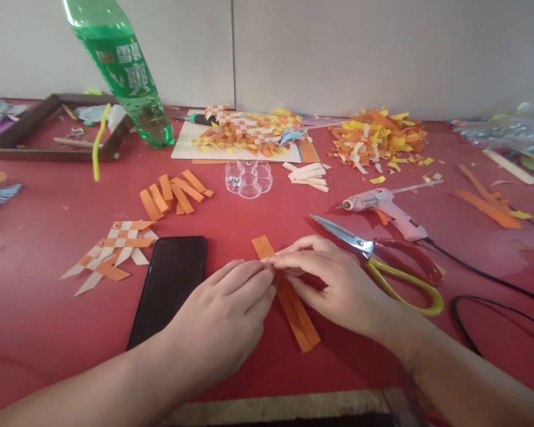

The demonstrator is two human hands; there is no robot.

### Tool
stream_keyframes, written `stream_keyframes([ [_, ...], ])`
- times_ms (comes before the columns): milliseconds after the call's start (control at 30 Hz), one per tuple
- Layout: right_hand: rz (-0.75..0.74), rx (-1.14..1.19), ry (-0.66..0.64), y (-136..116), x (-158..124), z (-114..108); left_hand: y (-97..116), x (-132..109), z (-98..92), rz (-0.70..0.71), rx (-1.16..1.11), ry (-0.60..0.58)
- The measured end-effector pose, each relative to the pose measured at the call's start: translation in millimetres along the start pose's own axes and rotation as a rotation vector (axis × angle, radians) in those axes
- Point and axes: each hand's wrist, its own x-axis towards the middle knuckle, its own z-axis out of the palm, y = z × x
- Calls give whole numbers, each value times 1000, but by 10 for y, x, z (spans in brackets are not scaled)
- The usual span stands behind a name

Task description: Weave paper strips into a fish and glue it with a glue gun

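My left hand (234,308) and my right hand (333,279) meet over two orange paper strips (299,317), side by side and slanting from upper left to lower right. Both hands are closed, fingertips pinching where a pale strip seems to cross the orange ones; most of that spot is hidden. Left of my left hand lies a black phone (173,284), and beyond it two woven orange-and-white paper fish (118,249). Scissors (365,246) with a red and a yellow handle lie open just past my right hand.
Behind are orange strips (173,193), a clear flower-shaped tray (249,179), pale strips (308,175), paper scraps (378,139) and a pile of woven fish (253,130). A pink glue gun (385,207) trails a cable at right. A green bottle (124,71) stands by a brown frame (40,153).
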Motion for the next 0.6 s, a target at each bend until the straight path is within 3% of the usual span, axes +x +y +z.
stream_keyframes([
  [333,-33,-96,-66,-87,14,-85,36,-20,-19,-37,50,-51],
  [433,-1,-203,144,-114,-42,-255,45,-21,-32,-39,67,-64],
  [500,135,-280,301,-49,-68,-424,46,-18,-38,-50,73,-71],
  [600,322,-468,285,208,-77,-719,43,-17,-43,-52,67,-71],
])
